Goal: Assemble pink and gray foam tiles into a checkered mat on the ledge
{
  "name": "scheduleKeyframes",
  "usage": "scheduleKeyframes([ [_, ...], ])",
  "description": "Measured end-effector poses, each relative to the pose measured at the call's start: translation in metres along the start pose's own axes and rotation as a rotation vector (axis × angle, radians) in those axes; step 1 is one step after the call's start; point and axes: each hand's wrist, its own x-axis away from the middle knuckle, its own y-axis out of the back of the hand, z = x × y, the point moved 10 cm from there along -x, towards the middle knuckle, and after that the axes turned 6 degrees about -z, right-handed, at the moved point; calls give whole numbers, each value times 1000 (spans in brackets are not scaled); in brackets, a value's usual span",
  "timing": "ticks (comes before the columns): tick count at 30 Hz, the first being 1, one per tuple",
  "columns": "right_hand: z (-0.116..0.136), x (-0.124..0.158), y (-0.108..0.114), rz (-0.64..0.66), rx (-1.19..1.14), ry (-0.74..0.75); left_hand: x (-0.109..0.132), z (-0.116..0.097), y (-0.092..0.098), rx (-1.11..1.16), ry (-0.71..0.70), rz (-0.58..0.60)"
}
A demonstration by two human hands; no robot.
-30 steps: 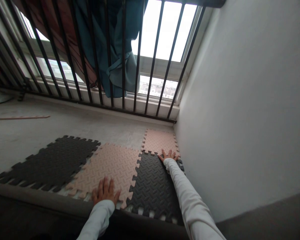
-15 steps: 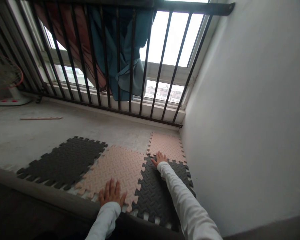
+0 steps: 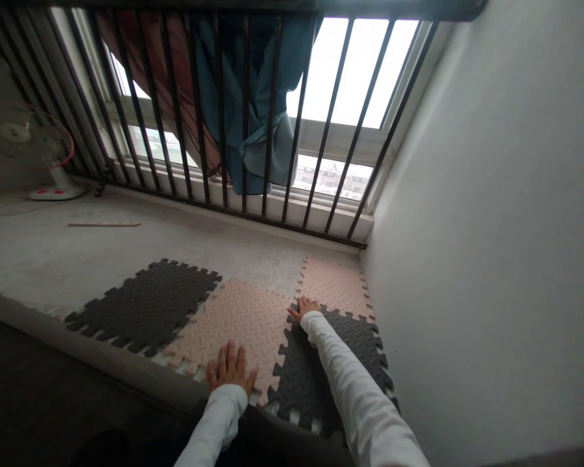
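My left hand (image 3: 230,368) lies flat with fingers spread on the near edge of a pink foam floor mat tile (image 3: 243,318). My right hand (image 3: 305,307) rests open at the far left corner of a dark grey foam tile (image 3: 306,370), close to where it meets the left pink tile and another pink foam tile (image 3: 335,285) by the wall. A second dark grey tile (image 3: 148,305) lies left of the middle pink one. All the tiles have jigsaw-toothed edges and sit flat on the floor. Neither hand holds anything.
A black metal railing (image 3: 285,214) runs along the window, with red and blue curtains (image 3: 233,117) behind it. The white wall (image 3: 486,246) bounds the right side. At the left stand a fan (image 3: 53,155) and a thin strip (image 3: 104,224) on the concrete floor (image 3: 43,259). A raised ledge (image 3: 107,360) edges the floor.
The view has shifted, so the scene sits further right in the picture. My right hand has moved slightly left towards the tiles' meeting corner. My left hand stays on the pink tile.
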Motion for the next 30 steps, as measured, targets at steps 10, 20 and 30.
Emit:
scheduleKeyframes([
  [10,-106,18,18,-234,102,-359,7,-5,17,56,-9,20],
  [20,-112,-1,10,-271,162,-312,-53,186,60,-4,323,-199],
  [30,-102,-3,15,-240,154,-214,-97,215,66,55,335,-216],
])
